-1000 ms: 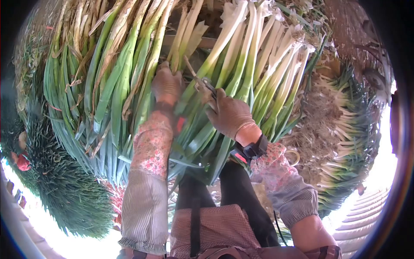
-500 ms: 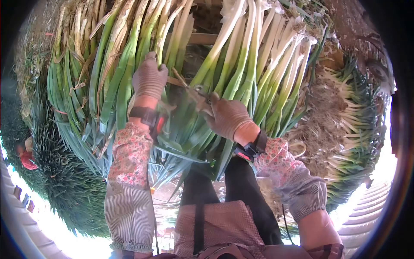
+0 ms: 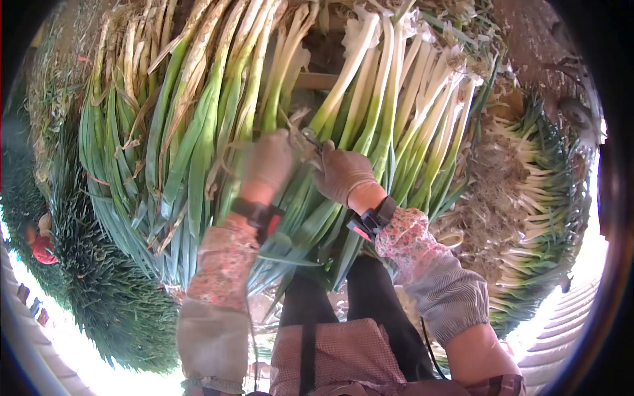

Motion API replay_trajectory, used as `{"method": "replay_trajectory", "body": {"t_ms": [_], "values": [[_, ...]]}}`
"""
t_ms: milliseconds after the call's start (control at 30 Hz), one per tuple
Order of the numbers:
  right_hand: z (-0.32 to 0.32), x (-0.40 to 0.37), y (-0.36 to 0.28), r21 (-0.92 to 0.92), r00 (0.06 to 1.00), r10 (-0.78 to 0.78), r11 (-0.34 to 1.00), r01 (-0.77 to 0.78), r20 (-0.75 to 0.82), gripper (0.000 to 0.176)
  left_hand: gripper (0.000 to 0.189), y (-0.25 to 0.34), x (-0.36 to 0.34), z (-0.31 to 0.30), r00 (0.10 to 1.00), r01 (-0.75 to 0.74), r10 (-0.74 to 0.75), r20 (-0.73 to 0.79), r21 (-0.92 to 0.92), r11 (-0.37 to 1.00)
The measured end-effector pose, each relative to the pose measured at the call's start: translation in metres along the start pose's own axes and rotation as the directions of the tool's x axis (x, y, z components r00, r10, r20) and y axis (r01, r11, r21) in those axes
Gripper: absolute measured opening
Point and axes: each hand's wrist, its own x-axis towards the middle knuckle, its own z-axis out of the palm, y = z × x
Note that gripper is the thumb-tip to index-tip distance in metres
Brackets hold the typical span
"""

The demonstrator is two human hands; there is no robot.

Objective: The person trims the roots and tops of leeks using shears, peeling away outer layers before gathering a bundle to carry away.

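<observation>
Right hand (image 3: pixel 343 173), grip closed round shears (image 3: pixel 305 140), left hand (image 3: pixel 269 162) blurred, grip unclear, against leeks (image 3: pixel 370 99)

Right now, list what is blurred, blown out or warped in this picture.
Head view: left hand and sleeve smear with motion blur; right hand on the shears is sharper; bottom edge blown out white; fisheye bends the leeks inside a dark ring.

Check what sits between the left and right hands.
Head view: the tip of a metal cutter held in the right hand, over green onion stalks, beside the left hand.
</observation>
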Motion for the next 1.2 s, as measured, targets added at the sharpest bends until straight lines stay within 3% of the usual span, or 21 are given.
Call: {"method": "replay_trajectory", "body": {"t_ms": [100, 133, 233, 267, 367, 433, 467, 567, 667, 767, 800, 900, 1000, 1067, 1133, 1200], "values": [[-0.025, 0.020, 0.001, 0.038, 0.996, 0.035, 0.999, -0.032, -0.086, 0.044, 0.019, 0.020, 0.009, 0.029, 0.961, 0.263, -0.259, -0.095, 0.034, 0.964], [-0.033, 0.027, 0.003, 0.067, 0.992, 0.056, 0.997, -0.048, -0.117, 0.044, 0.024, 0.024, 0.010, 0.030, 0.948, 0.251, -0.230, -0.220, 0.070, 0.966], [-0.052, 0.044, 0.005, 0.074, 0.981, 0.112, 0.992, -0.101, -0.156, 0.044, 0.025, 0.045, 0.016, 0.009, 0.927, 0.318, -0.203, -0.317, 0.370, 0.873], [-0.057, 0.038, 0.006, 0.064, 0.977, 0.034, 0.998, -0.021, -0.208, 0.044, 0.026, 0.039, 0.022, 0.006, 0.927, 0.320, -0.205, -0.313, 0.380, 0.868], [-0.058, 0.029, 0.004, 0.120, 0.987, 0.128, 0.986, -0.116, -0.096, 0.043, 0.030, 0.021, 0.042, 0.002, 0.939, 0.316, -0.212, -0.272, 0.429, 0.846], [-0.057, 0.022, 0.003, 0.101, 0.987, 0.065, 0.994, -0.051, -0.144, 0.044, 0.032, 0.021, 0.047, 0.012, 0.957, 0.285, -0.219, -0.189, 0.490, 0.824], [-0.058, 0.021, 0.004, 0.087, 0.985, 0.033, 0.996, -0.018, -0.167, 0.044, 0.033, 0.016, 0.049, 0.021, 0.954, 0.285, -0.207, -0.215, 0.450, 0.846], [-0.071, 0.027, 0.008, 0.077, 0.972, 0.099, 0.994, -0.084, -0.215, 0.043, 0.032, 0.030, 0.043, 0.014, 0.952, 0.305, -0.296, -0.073, 0.274, 0.912], [-0.082, 0.024, 0.004, 0.020, 0.981, -0.020, 1.000, 0.024, -0.194, 0.044, 0.024, 0.017, 0.032, 0.045, 0.969, 0.246, -0.244, -0.050, 0.038, 0.969], [-0.081, 0.028, 0.004, -0.028, 0.985, -0.002, 1.000, -0.003, -0.175, 0.044, 0.018, 0.004, 0.030, 0.039, 0.972, 0.219, -0.205, -0.112, 0.141, 0.965], [-0.075, 0.027, 0.001, -0.036, 0.994, 0.010, 0.999, -0.014, -0.105, 0.044, 0.015, -0.002, 0.028, 0.040, 0.952, 0.163, -0.099, -0.289, 0.206, 0.965], [-0.049, 0.011, -0.003, -0.085, 0.999, 0.030, 0.996, -0.026, 0.040, 0.044, 0.014, -0.005, 0.020, 0.047, 0.943, 0.138, -0.023, -0.331, 0.329, 0.934], [-0.023, -0.006, 0.002, -0.151, 0.995, -0.035, 0.987, 0.048, 0.092, 0.045, 0.018, 0.013, 0.016, 0.026, 0.952, 0.240, -0.139, -0.272, 0.384, 0.891], [-0.023, -0.004, -0.002, -0.159, 0.995, -0.092, 0.982, 0.098, 0.045, 0.044, 0.023, 0.014, 0.023, 0.027, 0.946, 0.295, -0.226, -0.232, 0.334, 0.895], [-0.029, 0.008, 0.000, -0.147, 0.996, -0.089, 0.985, 0.088, 0.003, 0.044, 0.034, 0.017, 0.031, 0.021, 0.945, 0.318, -0.275, -0.180, 0.295, 0.901], [-0.035, 0.024, 0.002, -0.110, 0.999, -0.028, 0.994, 0.026, -0.017, 0.044, 0.033, 0.020, 0.037, 0.015, 0.931, 0.353, -0.317, -0.180, 0.225, 0.908]]}}
